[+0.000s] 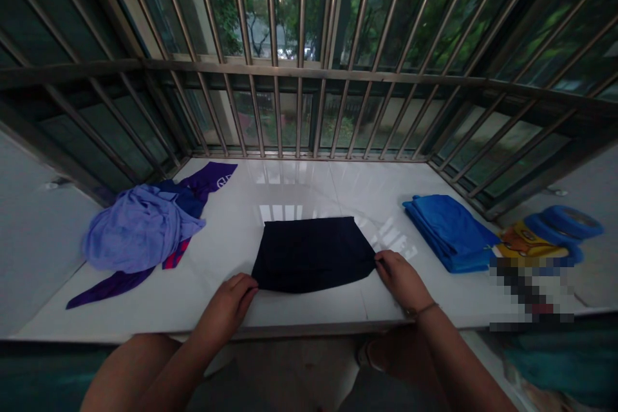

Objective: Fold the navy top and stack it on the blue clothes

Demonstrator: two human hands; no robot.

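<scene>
**Pinching both near corners of a dark folded garment on a white ledge**

Holding the near edge is what both hands are doing now. The dark navy garment (pixel 313 253) lies flat on the white ledge (pixel 299 187), squared into a rough rectangle, its far edge straight and its near edge bowed slightly toward the person. The left hand (pixel 226 309) has its fingertips closed on the near left corner; the right hand (pixel 400 278) is pinched shut on the near right corner, a thin bracelet (pixel 421 311) at its wrist.

Judging by the tidy outline, the cloth looks partway through folding, at a stage where the near edge is gripped and held taut between the two hands. A further fold would call for lifting both corners evenly and carrying them toward the far edge without letting the layers slip, since the fabric looks soft and limp.

Beyond the left hand, well apart, a crumpled heap of lavender and purple clothes (pixel 142 232) lies unfolded. Beyond the right hand sits a neat stack of folded blue cloth (pixel 449 232), and farther out that way a yellow printed item (pixel 524 244) with blue trim. Metal window bars (pixel 299 77) close off the ledge on its far side, with trees behind.
</scene>
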